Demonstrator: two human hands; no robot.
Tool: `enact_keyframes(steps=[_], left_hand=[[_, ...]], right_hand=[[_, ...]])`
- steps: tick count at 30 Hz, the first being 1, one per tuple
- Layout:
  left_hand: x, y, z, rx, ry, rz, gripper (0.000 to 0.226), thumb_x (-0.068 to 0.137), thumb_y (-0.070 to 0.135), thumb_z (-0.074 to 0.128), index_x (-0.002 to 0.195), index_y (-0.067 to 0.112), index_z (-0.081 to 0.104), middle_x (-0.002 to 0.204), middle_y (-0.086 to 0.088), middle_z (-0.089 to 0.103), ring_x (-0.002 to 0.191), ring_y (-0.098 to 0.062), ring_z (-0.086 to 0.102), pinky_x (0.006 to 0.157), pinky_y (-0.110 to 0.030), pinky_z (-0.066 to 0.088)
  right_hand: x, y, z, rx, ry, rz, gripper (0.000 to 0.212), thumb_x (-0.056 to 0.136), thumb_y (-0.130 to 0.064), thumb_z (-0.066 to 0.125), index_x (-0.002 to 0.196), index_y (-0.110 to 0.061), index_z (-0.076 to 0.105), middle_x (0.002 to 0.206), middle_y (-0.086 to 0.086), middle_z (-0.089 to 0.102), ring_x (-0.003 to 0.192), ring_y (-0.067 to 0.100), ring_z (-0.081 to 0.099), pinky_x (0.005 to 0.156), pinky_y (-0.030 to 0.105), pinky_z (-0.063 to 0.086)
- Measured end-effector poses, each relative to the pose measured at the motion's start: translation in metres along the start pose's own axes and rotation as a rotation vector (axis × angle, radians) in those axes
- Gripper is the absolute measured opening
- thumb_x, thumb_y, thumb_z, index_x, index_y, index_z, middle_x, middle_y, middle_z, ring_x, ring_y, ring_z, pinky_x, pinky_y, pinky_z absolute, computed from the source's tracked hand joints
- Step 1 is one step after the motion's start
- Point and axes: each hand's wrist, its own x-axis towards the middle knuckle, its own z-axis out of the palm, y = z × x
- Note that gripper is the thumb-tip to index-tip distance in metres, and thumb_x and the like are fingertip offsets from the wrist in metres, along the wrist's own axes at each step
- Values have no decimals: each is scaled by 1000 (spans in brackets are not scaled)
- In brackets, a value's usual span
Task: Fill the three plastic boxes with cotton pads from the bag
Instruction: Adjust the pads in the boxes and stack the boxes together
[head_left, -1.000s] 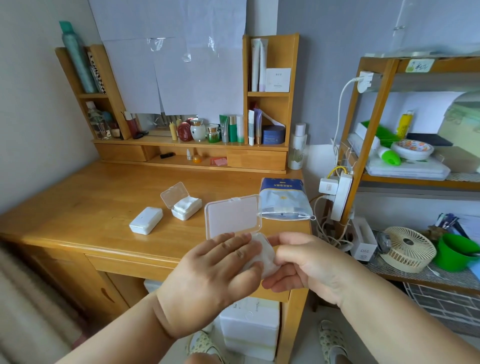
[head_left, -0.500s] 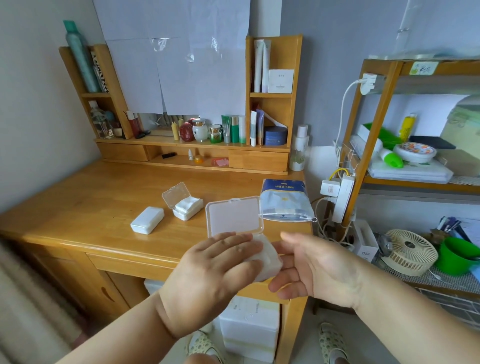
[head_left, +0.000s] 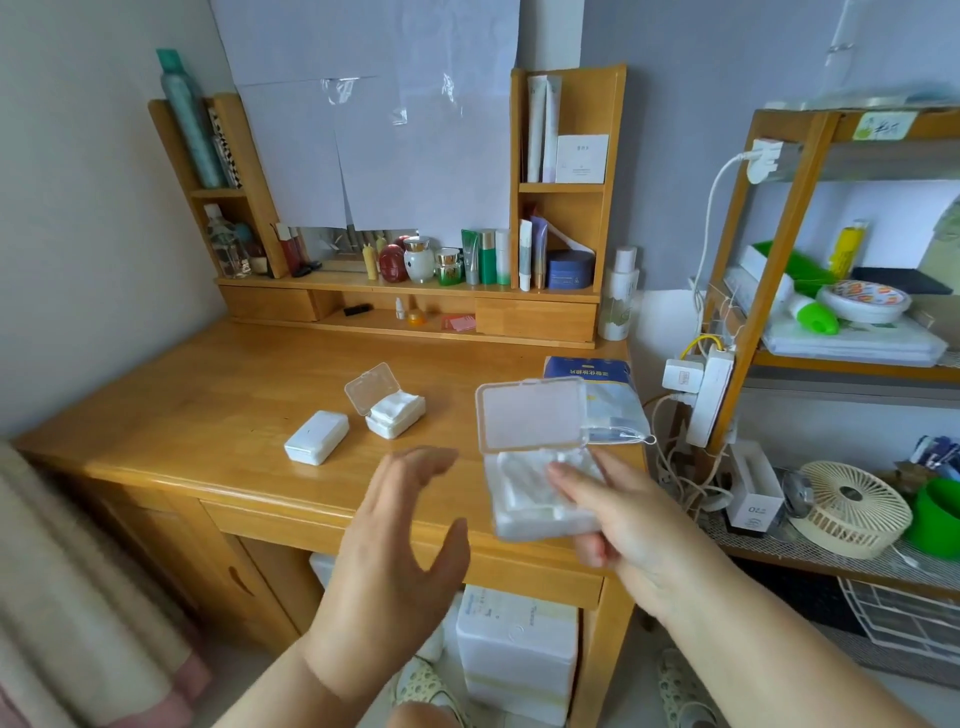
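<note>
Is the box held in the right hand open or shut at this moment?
Open. The box in the right hand has its clear lid standing up, white pads visible inside.

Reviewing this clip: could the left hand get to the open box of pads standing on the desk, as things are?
Probably yes. The left hand is open and empty, and only bare desk lies between it and the open box. The closed box sits off to the side, not in the way.

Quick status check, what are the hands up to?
Right hand holds open box, pads inside. Left hand open, empty. Two boxes on desk. Nothing in the way.
</note>
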Motion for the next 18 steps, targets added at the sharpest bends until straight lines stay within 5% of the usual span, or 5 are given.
enact_keyframes(steps=[3,5,10,18], left_hand=[[-1,14,3,-654,-96,-641,45,73,36,58,111,12,63,96,-5,72,80,-20,68,68,-24,54],[4,22,7,-909,-182,-823,44,70,38,60,103,9,68,94,-20,71,72,-27,67,60,-27,54],[11,33,14,-844,-201,-788,17,79,21,61,87,16,75,87,-18,72,69,-18,68,59,-21,53],[15,30,16,-709,-249,-724,21,78,12,57,92,13,73,81,-13,74,71,-17,70,61,-19,54]], right_hand=[[1,-2,-1,-9,46,-126,3,87,-18,63,89,-16,66,58,-5,58,39,8,39,34,19,25],[-1,2,1,-24,57,-199,4,87,-18,63,90,-17,66,59,-6,58,43,7,43,34,21,28],[-8,5,-2,-116,69,-314,3,88,-26,62,89,-24,65,66,0,59,49,14,43,38,24,31],[-17,5,-6,-419,145,-506,21,80,-47,57,95,-32,59,81,-12,68,70,3,62,61,27,47]])
